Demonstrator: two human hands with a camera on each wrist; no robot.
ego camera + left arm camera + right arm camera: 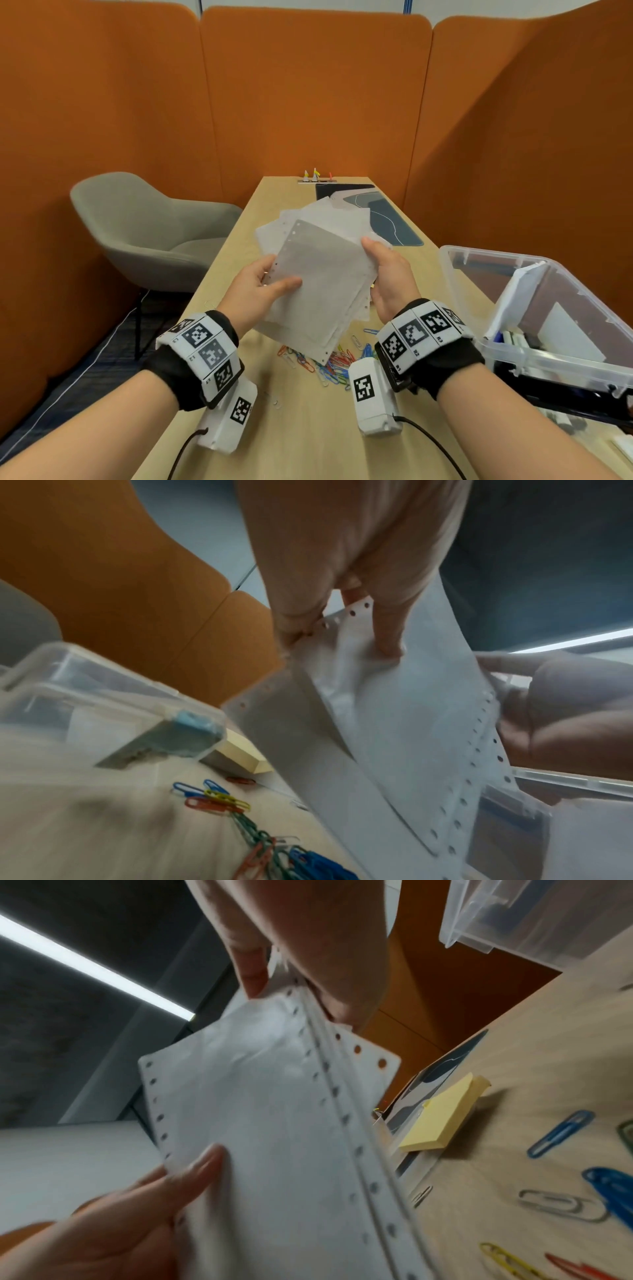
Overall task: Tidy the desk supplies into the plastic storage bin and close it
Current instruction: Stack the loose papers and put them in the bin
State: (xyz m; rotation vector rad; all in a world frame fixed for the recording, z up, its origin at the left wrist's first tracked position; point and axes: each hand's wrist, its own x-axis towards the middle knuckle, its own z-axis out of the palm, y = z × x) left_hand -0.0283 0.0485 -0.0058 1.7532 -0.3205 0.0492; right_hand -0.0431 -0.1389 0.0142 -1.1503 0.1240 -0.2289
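Both hands hold a fanned stack of punched loose-leaf sheets (318,270) above the desk. My left hand (260,287) pinches the stack's left edge, thumb on top. My right hand (387,270) grips the right edge. The sheets (394,723) hang from the fingers in the left wrist view, and the same sheets (274,1123) fill the right wrist view. The clear plastic storage bin (455,270) stands open at the right with supplies inside. Coloured paper clips (329,366) lie scattered under the stack. A yellow sticky-note pad (441,1118) lies on the desk.
A dark patterned desk mat (390,219) lies at the far end of the wooden desk (308,428). A grey chair (147,233) stands to the left. Orange partition walls (308,96) enclose the desk. Small items (315,176) stand at the far edge.
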